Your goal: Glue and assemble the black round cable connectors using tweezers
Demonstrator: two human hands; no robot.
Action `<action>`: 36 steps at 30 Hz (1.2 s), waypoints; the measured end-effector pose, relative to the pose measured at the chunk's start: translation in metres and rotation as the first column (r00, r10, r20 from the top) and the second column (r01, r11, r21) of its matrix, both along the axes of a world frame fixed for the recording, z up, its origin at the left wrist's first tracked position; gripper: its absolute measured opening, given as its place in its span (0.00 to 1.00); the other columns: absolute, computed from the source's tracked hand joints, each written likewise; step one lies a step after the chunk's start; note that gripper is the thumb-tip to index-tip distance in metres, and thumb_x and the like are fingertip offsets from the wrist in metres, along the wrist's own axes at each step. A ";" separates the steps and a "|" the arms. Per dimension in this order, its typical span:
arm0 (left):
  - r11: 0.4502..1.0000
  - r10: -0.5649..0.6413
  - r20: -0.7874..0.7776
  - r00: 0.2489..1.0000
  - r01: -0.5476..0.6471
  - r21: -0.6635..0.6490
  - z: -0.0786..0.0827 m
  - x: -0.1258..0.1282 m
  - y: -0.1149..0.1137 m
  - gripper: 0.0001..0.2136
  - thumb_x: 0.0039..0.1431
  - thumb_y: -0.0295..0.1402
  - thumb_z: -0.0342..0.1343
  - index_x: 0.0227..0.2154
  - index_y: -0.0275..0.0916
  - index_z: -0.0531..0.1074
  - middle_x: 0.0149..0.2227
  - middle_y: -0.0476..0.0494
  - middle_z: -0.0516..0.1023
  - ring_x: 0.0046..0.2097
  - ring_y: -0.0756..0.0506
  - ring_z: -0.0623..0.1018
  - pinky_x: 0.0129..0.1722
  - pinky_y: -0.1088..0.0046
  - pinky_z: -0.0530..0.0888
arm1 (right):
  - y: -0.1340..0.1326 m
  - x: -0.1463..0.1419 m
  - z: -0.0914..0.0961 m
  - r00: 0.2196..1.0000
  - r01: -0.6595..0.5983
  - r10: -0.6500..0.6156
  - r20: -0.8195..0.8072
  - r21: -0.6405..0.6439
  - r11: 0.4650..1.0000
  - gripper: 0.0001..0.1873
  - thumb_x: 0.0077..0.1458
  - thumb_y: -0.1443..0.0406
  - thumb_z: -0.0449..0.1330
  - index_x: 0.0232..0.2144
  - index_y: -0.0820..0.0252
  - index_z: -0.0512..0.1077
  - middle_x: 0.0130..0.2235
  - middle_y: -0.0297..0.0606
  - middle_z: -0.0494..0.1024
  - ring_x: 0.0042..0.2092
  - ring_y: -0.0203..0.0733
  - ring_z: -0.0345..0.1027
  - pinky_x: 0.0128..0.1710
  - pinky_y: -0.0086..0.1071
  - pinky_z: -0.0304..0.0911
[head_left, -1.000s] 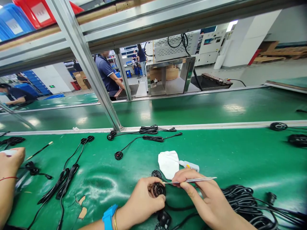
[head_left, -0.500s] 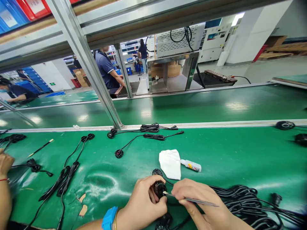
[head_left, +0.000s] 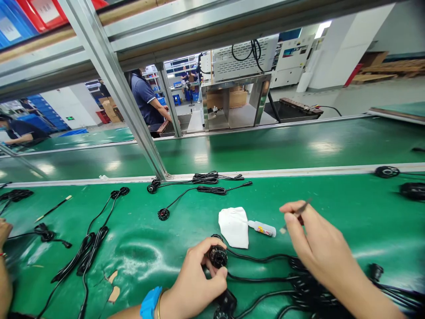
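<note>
My left hand (head_left: pixel 195 277), with a blue wristband, is closed round a small round black sensor head (head_left: pixel 218 256) whose black cable (head_left: pixel 262 258) runs off to the right. My right hand (head_left: pixel 315 241) is raised above the green belt and pinches thin metal tweezers (head_left: pixel 300 209), their tip hanging close to a small glue bottle (head_left: pixel 263 229). A folded white cloth (head_left: pixel 234 226) lies just left of the bottle. A heap of black cable (head_left: pixel 318 290) lies under my right forearm.
More black sensor cables lie on the green belt (head_left: pixel 348 212), among them one (head_left: pixel 164 214) ahead and bundles (head_left: pixel 89 246) at left. Another person's hand (head_left: pixel 4 230) shows at the left edge. A slanted metal post (head_left: pixel 133 110) rises from the belt's rail. People stand beyond.
My right hand has lifted the tweezers away from the sensor head and swung up and right, over toward the glue bottle. The left hand keeps holding the sensor.
</note>
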State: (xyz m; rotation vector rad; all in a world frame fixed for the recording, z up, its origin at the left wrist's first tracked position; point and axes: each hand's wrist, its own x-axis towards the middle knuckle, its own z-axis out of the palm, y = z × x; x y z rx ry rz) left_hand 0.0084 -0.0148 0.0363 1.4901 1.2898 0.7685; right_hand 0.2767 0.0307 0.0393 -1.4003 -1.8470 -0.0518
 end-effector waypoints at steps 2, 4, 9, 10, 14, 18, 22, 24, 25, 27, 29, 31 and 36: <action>1.000 -0.014 0.017 1.000 0.014 -0.019 -0.002 -0.002 -0.001 0.18 0.50 0.23 0.57 0.46 0.39 0.73 0.33 0.50 0.71 0.31 0.50 0.73 0.35 0.74 0.71 | 0.016 0.027 -0.013 0.946 0.174 -0.154 0.287 -0.047 0.984 0.11 0.65 0.62 0.47 0.38 0.59 0.68 0.36 0.46 0.75 0.38 0.53 0.72 0.36 0.42 0.66; 0.999 -0.022 0.029 0.999 0.024 -0.042 -0.003 -0.003 -0.001 0.19 0.51 0.24 0.57 0.48 0.39 0.72 0.34 0.49 0.71 0.32 0.49 0.72 0.36 0.73 0.71 | 0.027 0.046 -0.023 0.863 0.243 -0.188 0.470 -0.059 0.968 0.14 0.63 0.64 0.47 0.37 0.62 0.71 0.33 0.49 0.74 0.35 0.56 0.70 0.34 0.45 0.65; 0.997 -0.005 0.036 0.999 0.008 -0.072 -0.006 -0.003 0.002 0.20 0.54 0.27 0.57 0.51 0.40 0.73 0.34 0.49 0.70 0.33 0.48 0.70 0.36 0.72 0.70 | 0.017 0.024 -0.013 0.956 0.098 -0.091 0.280 -0.012 0.995 0.14 0.67 0.61 0.48 0.45 0.60 0.71 0.41 0.46 0.76 0.41 0.52 0.71 0.38 0.42 0.67; 0.996 -0.002 0.053 0.999 0.006 -0.084 -0.006 -0.003 0.003 0.19 0.54 0.27 0.58 0.50 0.40 0.73 0.33 0.49 0.69 0.32 0.49 0.69 0.35 0.72 0.70 | 0.010 0.010 -0.008 0.984 -0.021 0.025 0.179 -0.026 0.999 0.12 0.68 0.61 0.49 0.43 0.58 0.71 0.41 0.43 0.77 0.42 0.49 0.72 0.39 0.39 0.67; 0.993 0.006 0.148 0.989 0.011 -0.114 -0.010 -0.004 0.006 0.16 0.57 0.30 0.58 0.49 0.39 0.73 0.34 0.49 0.69 0.31 0.50 0.68 0.32 0.74 0.70 | -0.025 -0.043 -0.001 0.880 -0.473 0.475 -0.026 -0.153 0.868 0.05 0.66 0.62 0.55 0.40 0.55 0.70 0.38 0.36 0.77 0.39 0.41 0.73 0.39 0.32 0.67; 0.992 -0.015 0.221 0.975 0.042 -0.119 -0.011 -0.007 0.006 0.17 0.60 0.35 0.59 0.52 0.39 0.71 0.36 0.46 0.72 0.33 0.49 0.71 0.31 0.74 0.72 | -0.044 -0.068 -0.014 0.829 -0.554 0.556 -0.062 -0.222 0.802 0.04 0.64 0.65 0.56 0.41 0.55 0.70 0.37 0.35 0.78 0.36 0.41 0.74 0.36 0.31 0.67; 0.987 -0.084 0.313 0.946 0.123 -0.105 -0.002 -0.009 0.008 0.18 0.61 0.35 0.61 0.52 0.40 0.70 0.42 0.41 0.78 0.43 0.44 0.78 0.43 0.68 0.75 | -0.044 -0.069 -0.019 0.841 -0.541 0.531 -0.103 -0.151 0.827 0.06 0.65 0.69 0.52 0.39 0.57 0.69 0.34 0.35 0.76 0.33 0.38 0.72 0.31 0.28 0.63; 0.996 -0.090 0.248 0.965 0.094 -0.003 0.003 -0.010 0.009 0.15 0.59 0.30 0.63 0.48 0.42 0.72 0.47 0.41 0.79 0.50 0.42 0.77 0.52 0.65 0.72 | -0.042 -0.068 -0.016 0.865 -0.500 0.495 -0.082 -0.072 0.863 0.06 0.65 0.70 0.53 0.38 0.58 0.69 0.33 0.36 0.74 0.32 0.39 0.70 0.30 0.29 0.62; 0.995 -0.081 0.191 0.978 0.068 0.071 0.003 -0.010 0.010 0.14 0.57 0.28 0.63 0.46 0.42 0.73 0.48 0.42 0.79 0.51 0.42 0.77 0.55 0.65 0.71 | -0.042 -0.068 -0.014 0.874 -0.484 0.481 -0.064 -0.036 0.874 0.06 0.64 0.71 0.53 0.38 0.58 0.69 0.32 0.36 0.74 0.32 0.39 0.69 0.30 0.30 0.61; 0.976 -0.051 0.080 0.995 0.033 0.216 0.002 -0.010 0.010 0.13 0.56 0.24 0.63 0.42 0.43 0.74 0.47 0.44 0.79 0.51 0.43 0.76 0.54 0.66 0.70 | -0.041 -0.068 -0.010 0.876 -0.481 0.481 -0.031 0.013 0.877 0.06 0.63 0.72 0.54 0.38 0.58 0.69 0.31 0.36 0.73 0.31 0.39 0.67 0.30 0.30 0.60; 0.947 -0.047 0.024 0.999 0.037 0.318 -0.001 -0.011 0.009 0.12 0.56 0.22 0.62 0.40 0.43 0.72 0.46 0.45 0.78 0.50 0.44 0.77 0.52 0.67 0.71 | -0.041 -0.068 -0.009 0.869 -0.495 0.495 -0.004 0.039 0.868 0.06 0.63 0.72 0.54 0.37 0.59 0.69 0.30 0.36 0.72 0.31 0.39 0.66 0.29 0.30 0.58; 0.926 -0.065 0.007 0.998 0.057 0.374 -0.005 -0.011 0.008 0.10 0.58 0.22 0.60 0.39 0.43 0.70 0.46 0.45 0.78 0.49 0.44 0.77 0.51 0.67 0.73 | -0.042 -0.067 -0.010 0.862 -0.507 0.507 0.018 0.054 0.860 0.06 0.62 0.72 0.55 0.36 0.59 0.70 0.29 0.36 0.71 0.30 0.39 0.65 0.28 0.30 0.57; 0.909 -0.080 0.014 0.997 0.067 0.412 -0.011 -0.011 0.005 0.10 0.59 0.21 0.58 0.38 0.43 0.67 0.47 0.43 0.77 0.52 0.43 0.76 0.51 0.66 0.73 | -0.044 -0.066 -0.011 0.849 -0.528 0.526 0.039 0.050 0.848 0.07 0.63 0.72 0.54 0.34 0.60 0.71 0.28 0.36 0.70 0.29 0.38 0.65 0.28 0.30 0.57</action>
